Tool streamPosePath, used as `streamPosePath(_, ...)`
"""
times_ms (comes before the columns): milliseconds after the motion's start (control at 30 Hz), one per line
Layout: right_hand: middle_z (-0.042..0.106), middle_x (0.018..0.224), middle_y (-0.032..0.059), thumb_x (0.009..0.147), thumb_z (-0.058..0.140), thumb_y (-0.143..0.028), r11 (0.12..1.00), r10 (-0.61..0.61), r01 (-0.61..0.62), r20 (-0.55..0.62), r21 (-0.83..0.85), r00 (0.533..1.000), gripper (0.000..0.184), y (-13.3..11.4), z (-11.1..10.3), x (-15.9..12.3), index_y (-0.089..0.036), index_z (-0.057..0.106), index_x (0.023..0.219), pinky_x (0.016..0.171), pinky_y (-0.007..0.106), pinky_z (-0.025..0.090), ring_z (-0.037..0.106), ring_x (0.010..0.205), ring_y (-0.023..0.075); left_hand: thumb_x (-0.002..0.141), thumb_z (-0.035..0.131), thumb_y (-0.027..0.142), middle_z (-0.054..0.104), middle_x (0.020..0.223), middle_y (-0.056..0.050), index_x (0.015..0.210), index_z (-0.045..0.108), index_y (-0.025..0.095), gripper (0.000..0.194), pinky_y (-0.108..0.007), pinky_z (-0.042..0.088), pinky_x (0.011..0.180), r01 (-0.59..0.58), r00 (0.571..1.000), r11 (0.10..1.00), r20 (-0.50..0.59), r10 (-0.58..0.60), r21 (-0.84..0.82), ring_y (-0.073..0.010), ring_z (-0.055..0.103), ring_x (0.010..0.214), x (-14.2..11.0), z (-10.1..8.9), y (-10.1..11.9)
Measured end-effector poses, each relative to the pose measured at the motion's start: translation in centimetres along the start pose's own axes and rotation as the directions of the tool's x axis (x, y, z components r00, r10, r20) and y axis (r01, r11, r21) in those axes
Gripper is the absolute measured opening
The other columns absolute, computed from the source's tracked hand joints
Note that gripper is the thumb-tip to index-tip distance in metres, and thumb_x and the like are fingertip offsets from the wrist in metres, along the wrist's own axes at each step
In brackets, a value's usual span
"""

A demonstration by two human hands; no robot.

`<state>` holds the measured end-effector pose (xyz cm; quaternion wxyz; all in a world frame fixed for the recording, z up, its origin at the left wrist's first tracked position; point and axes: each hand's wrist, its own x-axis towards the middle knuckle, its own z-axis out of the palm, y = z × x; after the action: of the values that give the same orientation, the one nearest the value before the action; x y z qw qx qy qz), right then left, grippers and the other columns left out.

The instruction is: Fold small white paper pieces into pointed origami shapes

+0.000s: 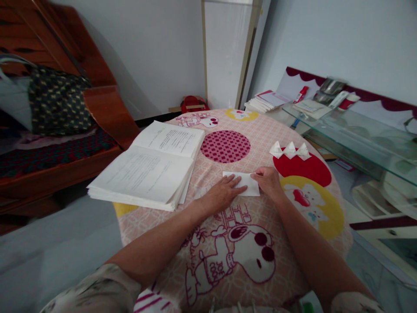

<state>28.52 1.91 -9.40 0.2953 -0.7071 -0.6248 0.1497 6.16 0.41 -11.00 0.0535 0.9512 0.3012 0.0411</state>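
A small white folded paper [239, 179] lies on the pink cartoon-print tablecloth [228, 243] in the middle of the table. My left hand [221, 194] rests flat on its left part, fingers stretched out and pressing it down. My right hand [269, 180] is curled at the paper's right edge, fingertips pinching the upper right corner. Three small folded white paper pieces [289, 150] stand in a row just beyond, on a red patch of the cloth.
A thick open book or stack of printed sheets [148, 167] lies at the table's left edge. A glass shelf [355, 130] with booklets and packets stands to the right. A wooden bench with a bag [55, 102] is at the left.
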Motion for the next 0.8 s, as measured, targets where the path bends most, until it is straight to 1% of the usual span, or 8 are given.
streamPosePath(133,0.068,0.063,0.0051,0.07,0.058,-0.026,0.98,0.104,-0.076,-0.145,0.184,0.984,0.018,-0.1,-1.0,-0.7,-0.014,0.071,0.073,0.055,0.027,0.043,0.059,0.055,0.0164,0.102,0.044,0.016,0.042,0.16,-0.013,0.15,0.049,0.028,0.05,-0.047,0.034,0.119,-0.009,1.0,1.0,-0.002,0.009,-0.019,-0.0286,0.038,0.149,0.0,0.1,-0.2)
streamPosePath(167,0.067,0.061,0.0043,0.07,0.058,-0.026,0.963,0.127,-0.096,-0.11,0.25,0.986,0.018,-0.3,-1.1,-1.2,-0.014,0.071,0.074,0.052,0.026,0.043,0.058,0.051,0.0155,0.102,0.044,0.016,0.042,0.159,-0.013,0.15,0.049,0.028,0.05,-0.047,0.034,0.119,-0.013,1.0,1.0,-0.004,0.013,-0.024,-0.0287,0.038,0.149,0.0,0.1,-0.3)
streamPosePath(233,0.066,0.057,0.0028,0.07,0.059,-0.028,0.919,0.135,-0.157,0.084,0.363,0.987,0.018,-0.8,-1.0,-2.2,-0.015,0.07,0.075,0.045,0.025,0.041,0.053,0.043,0.0133,0.102,0.044,0.017,0.043,0.159,-0.013,0.15,0.049,0.028,0.05,-0.049,0.034,0.119,-0.016,1.0,0.999,-0.013,0.016,-0.034,-0.029,0.038,0.149,0.0,0.1,-0.3)
streamPosePath(300,0.067,0.057,0.002,0.071,0.059,-0.026,0.903,0.108,-0.189,0.221,0.387,0.969,0.017,-1.4,-0.6,-3.2,-0.015,0.071,0.077,0.042,0.023,0.038,0.054,0.042,0.0128,0.102,0.043,0.017,0.043,0.159,-0.012,0.151,0.048,0.029,0.05,-0.049,0.034,0.119,-0.012,1.0,0.999,-0.024,0.011,-0.04,-0.0288,0.039,0.148,0.0,0.1,-0.4)
streamPosePath(367,0.064,0.053,0.0011,0.069,0.059,-0.021,0.915,0.129,-0.221,0.273,0.339,0.953,0.011,-1.9,-0.4,-3.8,-0.016,0.069,0.071,0.043,0.021,0.039,0.058,0.046,0.0141,0.103,0.043,0.018,0.042,0.16,-0.012,0.151,0.047,0.03,0.05,-0.049,0.034,0.119,-0.007,1.0,0.999,-0.023,0.006,-0.042,-0.0287,0.039,0.148,0.0,0.1,-0.4)
streamPosePath(467,0.062,0.05,-0.0004,0.068,0.059,-0.015,0.947,0.146,-0.215,0.276,0.24,0.95,0.009,-2.5,-0.5,-4.1,-0.016,0.068,0.068,0.045,0.022,0.039,0.058,0.046,0.0139,0.104,0.042,0.019,0.041,0.161,-0.011,0.151,0.048,0.03,0.049,-0.048,0.033,0.119,-0.003,1.0,0.999,-0.008,0.003,-0.039,-0.0288,0.038,0.149,0.1,0.0,-0.4)
streamPosePath(667,0.066,0.057,0.002,0.07,0.065,-0.015,1.0,0.025,-0.024,0.251,-0.009,0.968,0.01,-3.5,-0.3,-4.7,-0.016,0.069,0.062,0.056,0.025,0.039,0.06,0.057,0.0148,0.101,0.044,0.017,0.043,0.159,-0.012,0.151,0.048,0.029,0.051,-0.048,0.034,0.119,-0.007,1.0,0.999,-0.002,0.007,-0.047,-0.0284,0.039,0.149,0.2,-0.1,-0.4)
streamPosePath(800,0.071,0.067,0.0055,0.074,0.064,-0.016,0.991,0.01,0.021,0.226,-0.134,0.974,0.011,-4.0,0.4,-5.2,-0.017,0.072,0.066,0.059,0.027,0.037,0.061,0.064,0.0166,0.1,0.044,0.014,0.045,0.158,-0.012,0.149,0.05,0.028,0.051,-0.047,0.034,0.119,-0.01,1.0,0.999,-0.013,0.009,-0.043,-0.0282,0.039,0.148,0.2,-0.2,-0.3)
